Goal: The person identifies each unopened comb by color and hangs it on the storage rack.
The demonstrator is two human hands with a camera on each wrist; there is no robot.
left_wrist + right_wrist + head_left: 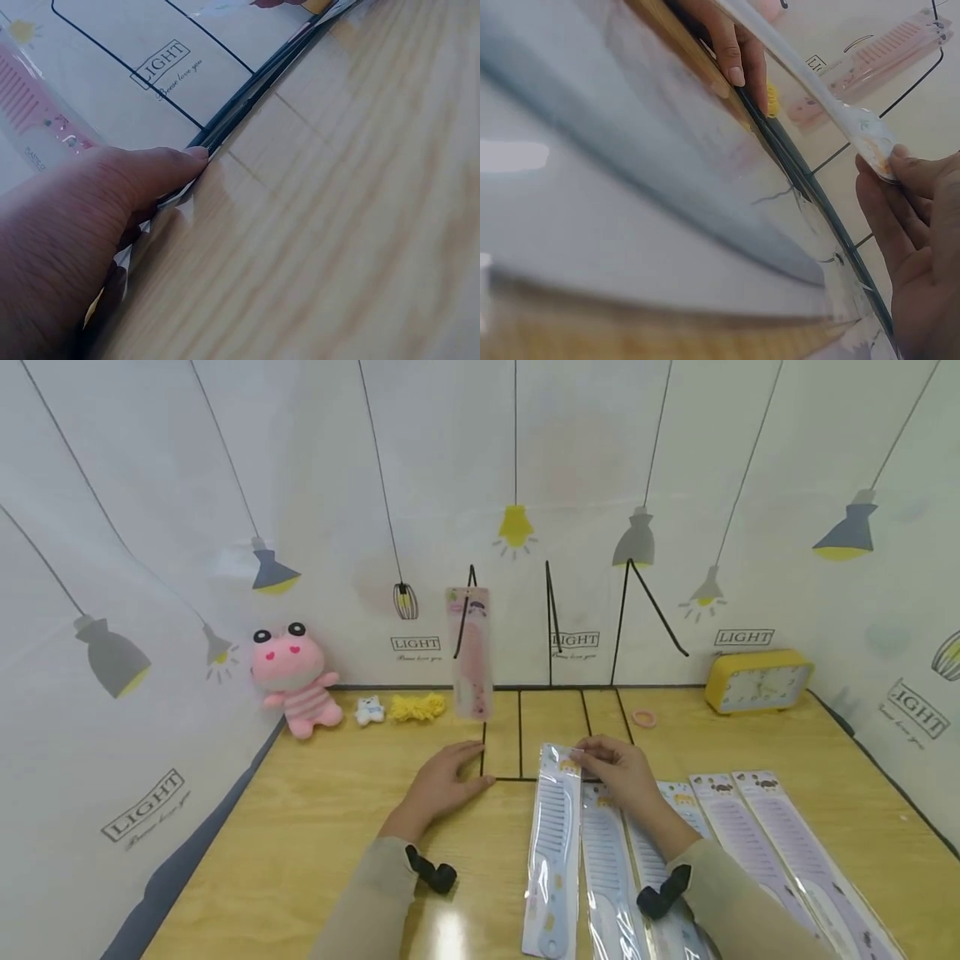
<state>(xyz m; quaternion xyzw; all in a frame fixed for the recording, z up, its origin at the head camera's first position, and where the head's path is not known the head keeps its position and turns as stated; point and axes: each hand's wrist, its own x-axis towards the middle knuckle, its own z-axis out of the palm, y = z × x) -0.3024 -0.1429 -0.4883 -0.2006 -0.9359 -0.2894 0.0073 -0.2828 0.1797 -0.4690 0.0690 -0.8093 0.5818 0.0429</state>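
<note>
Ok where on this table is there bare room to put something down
Bare wood lies on the table left of the left hand, in front of the pink plush. Another bare patch sits between the yellow clock and the packaged combs. It is crowded at front right, where the right hand pinches one comb pack.

Right hand pinching the top of a packaged comb

The right hand (pixel 919 247) pinches the rounded top end of a clear-wrapped blue comb (pixel 802 79), whose blurred length fills the left of the view. Beyond it the other hand's fingers (pixel 735 56) rest by a dark wire frame (pixel 810 187) on the wooden table (pixel 667 26). A pink comb in its packet (pixel 874 64) hangs against the pale backdrop.
</note>
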